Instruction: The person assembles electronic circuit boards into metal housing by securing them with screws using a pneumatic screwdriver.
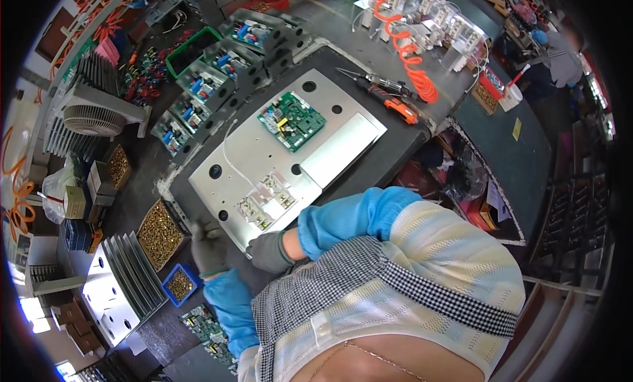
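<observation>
A silver metal panel with round black-rimmed holes lies at a slant on the dark bench in front of me. On it sit a green circuit board and, closer to me, a pale terminal assembly with a thin white wire. My right hand, in a grey glove, is curled at the panel's near corner; its fingertips are partly hidden. Off the panel's left edge, my gloved left hand has its fingers apart and holds nothing visible. Beside it stands a box of brass-coloured screws.
A small blue tray of fasteners, stacked metal panels and loose circuit boards lie at the left. Beyond the panel are an orange-handled power screwdriver, a coiled orange air hose and a row of metal housings.
</observation>
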The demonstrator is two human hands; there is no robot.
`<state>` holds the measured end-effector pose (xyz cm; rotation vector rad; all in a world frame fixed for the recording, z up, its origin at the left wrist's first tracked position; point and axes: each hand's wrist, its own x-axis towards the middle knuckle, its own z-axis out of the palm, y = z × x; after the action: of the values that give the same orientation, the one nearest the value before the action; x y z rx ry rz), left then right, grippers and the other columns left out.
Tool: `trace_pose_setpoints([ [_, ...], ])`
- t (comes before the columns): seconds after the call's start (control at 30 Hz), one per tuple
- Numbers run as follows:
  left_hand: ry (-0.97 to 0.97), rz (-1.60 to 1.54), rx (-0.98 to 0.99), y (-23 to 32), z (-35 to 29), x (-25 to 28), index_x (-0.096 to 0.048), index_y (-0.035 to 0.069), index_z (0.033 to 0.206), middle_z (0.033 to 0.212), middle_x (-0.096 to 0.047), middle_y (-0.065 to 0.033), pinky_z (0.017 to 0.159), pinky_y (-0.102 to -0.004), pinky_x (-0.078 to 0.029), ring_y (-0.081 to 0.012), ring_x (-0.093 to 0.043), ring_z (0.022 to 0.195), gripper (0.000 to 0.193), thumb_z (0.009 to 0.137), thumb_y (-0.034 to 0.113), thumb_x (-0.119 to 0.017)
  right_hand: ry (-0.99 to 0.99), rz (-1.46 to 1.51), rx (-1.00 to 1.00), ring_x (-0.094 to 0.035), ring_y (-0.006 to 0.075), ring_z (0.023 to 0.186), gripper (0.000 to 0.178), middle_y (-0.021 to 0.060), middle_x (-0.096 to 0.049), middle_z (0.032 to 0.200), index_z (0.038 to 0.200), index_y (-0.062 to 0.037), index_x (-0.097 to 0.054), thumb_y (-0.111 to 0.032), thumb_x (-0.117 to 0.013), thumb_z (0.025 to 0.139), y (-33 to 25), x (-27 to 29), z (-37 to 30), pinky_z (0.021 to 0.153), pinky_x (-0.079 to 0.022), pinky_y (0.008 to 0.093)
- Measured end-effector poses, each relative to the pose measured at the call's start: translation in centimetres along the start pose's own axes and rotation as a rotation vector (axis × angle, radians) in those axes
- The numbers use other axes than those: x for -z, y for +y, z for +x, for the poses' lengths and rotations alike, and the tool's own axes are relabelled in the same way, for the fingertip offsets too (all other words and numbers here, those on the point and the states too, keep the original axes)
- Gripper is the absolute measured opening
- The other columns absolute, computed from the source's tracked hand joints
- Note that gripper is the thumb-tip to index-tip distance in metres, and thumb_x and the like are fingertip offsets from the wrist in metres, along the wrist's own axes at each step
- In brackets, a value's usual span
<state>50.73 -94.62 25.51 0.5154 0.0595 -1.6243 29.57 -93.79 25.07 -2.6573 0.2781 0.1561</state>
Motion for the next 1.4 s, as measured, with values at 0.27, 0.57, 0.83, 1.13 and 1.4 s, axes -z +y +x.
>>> trace_pose_setpoints([
  [0.27, 0.299, 0.827, -0.314, -10.4, 0.0, -2.0, -0.060, -0.001, 0.133, 0.095, -0.059, 0.0003, 0.055, -0.0196, -0.042, -0.0060, -0.051, 0.072, 0.036, 0.107, 0.023, -0.057, -0.096, 0.249, 0.225, -0.071, 0.0392, 0.091, 0.037, 0.0230, -0.073, 0.096, 0.097, -0.0011, -0.077, -0.035, -0.065, 0.088, 0.0, 3.5, -5.8, 0.081, -0.057, 0.0479],
  [0.57, 0.402, 0.888, -0.409, -10.4, 0.7, -0.9, -0.058, -0.003, 0.137, 0.107, -0.069, -0.0083, 0.064, -0.0259, -0.054, -0.0136, -0.066, 0.084, 0.038, 0.106, 0.018, -0.053, 1.522, 2.057, -0.287, -0.068, 0.0287, 0.099, 0.034, 0.0174, -0.067, 0.112, 0.114, 0.0038, -0.061, -0.028, -0.062, 0.101, 22.9, 8.9, -37.8, 0.087, -0.058, 0.0403],
  [0.83, 0.489, 0.948, -0.487, -10.9, 0.5, -0.7, -0.059, -0.003, 0.137, 0.116, -0.067, -0.0096, 0.086, -0.0298, -0.055, -0.0172, -0.065, 0.101, 0.040, 0.104, 0.017, -0.052, 1.011, 0.726, -1.325, -0.061, 0.0370, 0.123, 0.088, 0.0274, -0.061, 0.132, 0.138, 0.0118, -0.050, -0.054, -0.077, 0.085, 30.8, 12.8, -42.2, 0.103, -0.052, 0.0364],
  [1.13, 0.553, 1.017, -0.429, -10.7, 1.1, -1.7, -0.060, -0.004, 0.135, 0.122, -0.067, -0.0114, 0.091, -0.0328, -0.053, -0.0195, -0.066, 0.105, 0.041, 0.101, 0.019, -0.055, -0.306, -0.179, -1.402, -0.063, 0.0305, 0.124, 0.061, 0.0113, -0.061, 0.143, 0.137, -0.0150, -0.065, -0.059, -0.056, 0.096, 45.6, 11.0, -38.0, 0.104, -0.051, 0.0401],
  [1.4, 0.487, 0.910, -0.484, -10.8, 1.6, -0.9, -0.059, -0.008, 0.133, 0.121, -0.067, -0.0145, 0.094, -0.0345, -0.053, -0.0228, -0.067, 0.107, 0.044, 0.099, 0.020, -0.052, 0.026, -0.116, -1.604, -0.066, 0.0290, 0.116, 0.047, 0.0109, -0.067, 0.132, 0.129, -0.0121, -0.067, -0.046, -0.057, 0.098, 49.3, 9.5, -33.2, 0.096, -0.054, 0.0401],
])
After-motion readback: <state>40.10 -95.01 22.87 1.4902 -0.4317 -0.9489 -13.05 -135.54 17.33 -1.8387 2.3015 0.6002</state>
